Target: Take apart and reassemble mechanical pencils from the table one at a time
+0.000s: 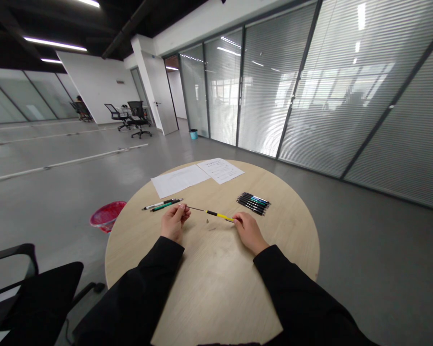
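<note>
Over the middle of a round wooden table (216, 288), my right hand (249, 231) pinches the end of a yellow pen barrel with a dark grip (219, 215). My left hand (174, 222) is closed on a thin dark pen refill (195, 208), which points at the barrel's open end with a small gap between them. Two small parts lie below the barrel: a tiny cone-shaped tip (207, 221) and what looks like a spring (212, 229). Beyond my left hand rest a white pen (158, 204) and a green pen (166, 205).
A row of several pens (253, 203) lies at the right of the table. Two paper sheets (180, 180) are at the far edge. A red-lined bin (107, 215) stands on the floor at left, near a black chair (39, 298).
</note>
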`<state>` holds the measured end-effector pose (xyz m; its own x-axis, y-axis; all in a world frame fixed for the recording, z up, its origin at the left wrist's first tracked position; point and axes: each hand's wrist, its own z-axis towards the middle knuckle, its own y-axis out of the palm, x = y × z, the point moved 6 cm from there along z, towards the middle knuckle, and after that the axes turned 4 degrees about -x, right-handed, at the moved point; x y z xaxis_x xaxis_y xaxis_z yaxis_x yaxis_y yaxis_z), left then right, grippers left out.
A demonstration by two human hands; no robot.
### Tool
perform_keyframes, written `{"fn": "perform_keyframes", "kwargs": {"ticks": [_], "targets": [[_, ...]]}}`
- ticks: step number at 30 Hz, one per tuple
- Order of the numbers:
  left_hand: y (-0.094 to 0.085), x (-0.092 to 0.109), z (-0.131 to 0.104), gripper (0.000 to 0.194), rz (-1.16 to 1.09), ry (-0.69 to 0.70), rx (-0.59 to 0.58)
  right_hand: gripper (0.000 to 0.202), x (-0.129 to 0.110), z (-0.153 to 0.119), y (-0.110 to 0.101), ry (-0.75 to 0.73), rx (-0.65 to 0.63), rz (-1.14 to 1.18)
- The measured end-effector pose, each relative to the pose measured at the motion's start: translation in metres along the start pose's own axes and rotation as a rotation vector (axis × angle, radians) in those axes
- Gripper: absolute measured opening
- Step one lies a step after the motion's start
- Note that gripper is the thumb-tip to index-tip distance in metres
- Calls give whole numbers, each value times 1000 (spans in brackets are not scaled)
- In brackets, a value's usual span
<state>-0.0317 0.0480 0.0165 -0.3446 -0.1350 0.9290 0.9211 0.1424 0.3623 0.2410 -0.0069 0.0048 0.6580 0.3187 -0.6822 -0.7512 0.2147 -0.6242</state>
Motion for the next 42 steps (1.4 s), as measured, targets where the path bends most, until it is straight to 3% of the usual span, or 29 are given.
{"fn": "perform_keyframes", "kwargs": {"ticks": [13,24,32,42], "targets": [[14,-5,-8,45,56,-42,-128,11,-1,-1,4,8,-17,44],[25,-16,-12,40,336,2,-301,18,-5,-4,11,-71,-72,65],[29,-14,-16,39,377,31,-322,11,-14,-4,11,-108,-87,-4],[28,-22,-14,45,298,-31,-338,12,-14,-4,9,-111,-75,13]]}}
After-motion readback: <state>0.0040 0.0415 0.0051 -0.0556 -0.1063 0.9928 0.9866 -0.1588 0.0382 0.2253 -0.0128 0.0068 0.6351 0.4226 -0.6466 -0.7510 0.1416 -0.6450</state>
